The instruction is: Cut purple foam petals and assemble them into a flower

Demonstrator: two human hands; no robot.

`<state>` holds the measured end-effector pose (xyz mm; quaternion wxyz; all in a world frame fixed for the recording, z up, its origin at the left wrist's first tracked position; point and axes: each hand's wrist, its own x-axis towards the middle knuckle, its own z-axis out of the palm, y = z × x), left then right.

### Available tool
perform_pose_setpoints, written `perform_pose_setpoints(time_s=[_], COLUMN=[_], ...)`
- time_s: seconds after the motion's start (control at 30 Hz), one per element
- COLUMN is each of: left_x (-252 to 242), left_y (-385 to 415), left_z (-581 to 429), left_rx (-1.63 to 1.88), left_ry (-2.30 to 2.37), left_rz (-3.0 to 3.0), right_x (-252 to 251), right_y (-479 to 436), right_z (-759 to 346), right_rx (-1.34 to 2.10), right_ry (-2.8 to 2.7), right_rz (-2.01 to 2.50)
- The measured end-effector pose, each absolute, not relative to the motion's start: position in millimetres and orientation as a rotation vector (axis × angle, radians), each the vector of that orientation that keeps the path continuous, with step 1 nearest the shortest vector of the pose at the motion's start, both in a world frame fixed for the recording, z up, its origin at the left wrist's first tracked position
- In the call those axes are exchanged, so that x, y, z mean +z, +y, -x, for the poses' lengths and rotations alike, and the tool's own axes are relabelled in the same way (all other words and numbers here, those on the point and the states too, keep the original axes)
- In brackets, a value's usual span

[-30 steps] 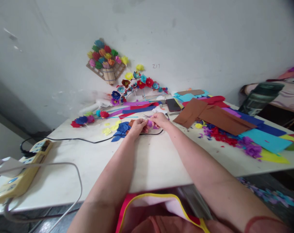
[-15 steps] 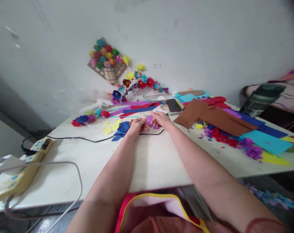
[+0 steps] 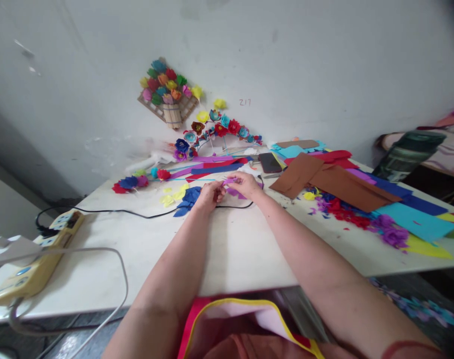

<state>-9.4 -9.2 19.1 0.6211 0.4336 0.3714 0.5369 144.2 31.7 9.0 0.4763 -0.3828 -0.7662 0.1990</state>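
At the middle of the table (image 3: 245,249), my left hand (image 3: 211,196) and my right hand (image 3: 245,185) meet over a small purple crepe paper petal (image 3: 230,181). Both hands are closed, fingertips pinching the petal from either side. Below my right hand more purple paper pieces (image 3: 237,192) lie on the tabletop. Left of my left hand are blue paper petals (image 3: 188,200) and yellow paper petals (image 3: 173,197). A black cable (image 3: 148,216) passes under my wrists. My fingers partly cover the petal.
Brown paper sheets (image 3: 335,182), a cyan sheet (image 3: 417,219) and red scraps (image 3: 346,214) spread on the right. A phone (image 3: 269,163) lies behind. A power strip (image 3: 40,262) sits on the left. Finished paper flowers (image 3: 212,127) stand by the wall; a dark green bottle (image 3: 406,154) is far right.
My right hand has turned slightly and its fingers have shifted along the purple petal, which now lies flatter between the hands. The view has shifted slightly.
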Motion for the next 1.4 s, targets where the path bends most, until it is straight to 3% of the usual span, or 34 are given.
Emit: perform_pose_setpoints(time_s=[0.13, 0.43, 0.73, 1.2, 1.4], left_x=[20.1, 16.7, 6.4, 8.7, 3.8], left_y=[-9.1, -6.6, -3.2, -6.4, -1.0], left_z=[8.7, 9.4, 10.3, 7.8, 8.8], left_rx=[1.224, 1.292, 1.297, 1.344, 1.398], left_ry=[0.876, 0.87, 0.857, 0.885, 0.884], left_rz=[-0.963, -0.923, -1.087, -1.063, -1.023], right_x=[12.3, 27.3, 30.3, 33.7, 32.8], right_y=[30.3, 14.8, 7.8, 6.4, 20.8], right_z=[-142.8, -146.4, -143.1, -144.8, -159.5], right_rx=[0.586, 1.178, 1.345, 1.284, 0.76], right_ry=[-1.782, -1.487, -1.498, -1.501, -1.573], right_rz=[0.982, 1.02, 1.06, 1.072, 1.385])
